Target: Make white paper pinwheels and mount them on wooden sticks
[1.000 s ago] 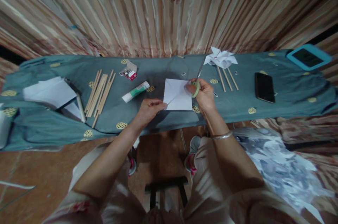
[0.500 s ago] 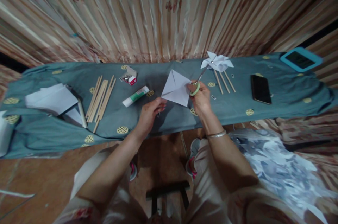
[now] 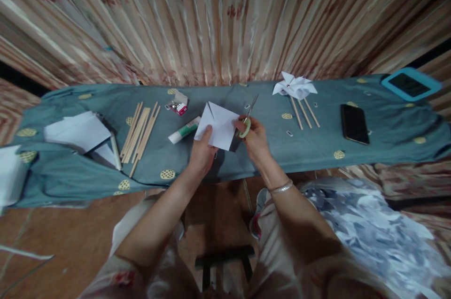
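Note:
My left hand (image 3: 203, 151) grips the lower left side of a white square paper sheet (image 3: 220, 126), its thumb lying on top. A cut runs inward from the sheet's top corner. In my right hand (image 3: 254, 137) is a pair of scissors (image 3: 245, 127) with pale green handles, its blades pointing up and away from the paper. The right fingertips also reach the sheet's right edge. Just left of the paper lies a glue stick (image 3: 183, 131), partly covered by the sheet. Behind it stands a small open box of metal pins (image 3: 178, 103).
Wooden sticks (image 3: 141, 131) and folded white paper (image 3: 78, 131) lie to the left. Finished paper pinwheels (image 3: 295, 87) on sticks, a phone (image 3: 354, 124) and a blue-framed device (image 3: 411, 84) are on the right. A bag of white paper pieces (image 3: 373, 228) sits beside the table (image 3: 310, 149).
The sheet has moved left and turned, and my left hand has shifted from its corner onto its side. The scissors have swung to a steeper angle, clear of the pinwheels.

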`<state>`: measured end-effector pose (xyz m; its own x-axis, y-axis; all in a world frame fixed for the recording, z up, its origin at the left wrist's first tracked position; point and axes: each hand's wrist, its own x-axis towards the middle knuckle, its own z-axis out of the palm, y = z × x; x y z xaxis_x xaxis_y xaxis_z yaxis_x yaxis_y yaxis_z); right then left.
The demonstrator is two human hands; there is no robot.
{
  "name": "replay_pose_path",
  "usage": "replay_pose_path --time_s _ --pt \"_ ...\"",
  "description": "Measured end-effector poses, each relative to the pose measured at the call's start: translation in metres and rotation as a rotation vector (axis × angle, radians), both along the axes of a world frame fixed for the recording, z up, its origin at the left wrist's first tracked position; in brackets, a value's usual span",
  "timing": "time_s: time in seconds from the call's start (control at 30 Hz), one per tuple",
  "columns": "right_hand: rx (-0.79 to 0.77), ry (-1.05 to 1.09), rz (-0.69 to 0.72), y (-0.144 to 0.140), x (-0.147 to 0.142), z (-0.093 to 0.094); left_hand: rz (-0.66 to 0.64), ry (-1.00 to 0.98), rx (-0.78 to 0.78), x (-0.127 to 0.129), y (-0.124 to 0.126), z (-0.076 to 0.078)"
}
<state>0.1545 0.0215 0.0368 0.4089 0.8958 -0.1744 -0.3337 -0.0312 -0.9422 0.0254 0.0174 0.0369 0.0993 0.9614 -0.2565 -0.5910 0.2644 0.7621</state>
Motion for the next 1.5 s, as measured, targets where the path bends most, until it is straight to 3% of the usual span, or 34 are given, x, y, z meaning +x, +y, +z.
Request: replay_pose_path --time_s 0.1,0.33,0.43,0.77,1.5 --pt "-0.013 -0.060 0.132 -0.009 0.000 0.006 0.031 -0.004 -0.017 -0.009 0.009 0.003" --pt "-0.046 -0.109 0.690 -0.039 0.000 0.008 0.015 -0.021 -0.017 -0.029 0.025 0.009" --pt "-0.092 -0.097 0.816 -0.046 -0.001 0.007 0.009 -0.032 -0.018 -0.030 0.026 0.012" --pt "-0.129 -0.120 0.845 -0.049 0.002 0.003 -0.002 0.004 -0.076 -0.023 0.021 0.018" --pt "-0.128 -0.113 0.819 -0.048 0.000 0.004 0.009 -0.009 -0.070 -0.022 0.022 0.016"
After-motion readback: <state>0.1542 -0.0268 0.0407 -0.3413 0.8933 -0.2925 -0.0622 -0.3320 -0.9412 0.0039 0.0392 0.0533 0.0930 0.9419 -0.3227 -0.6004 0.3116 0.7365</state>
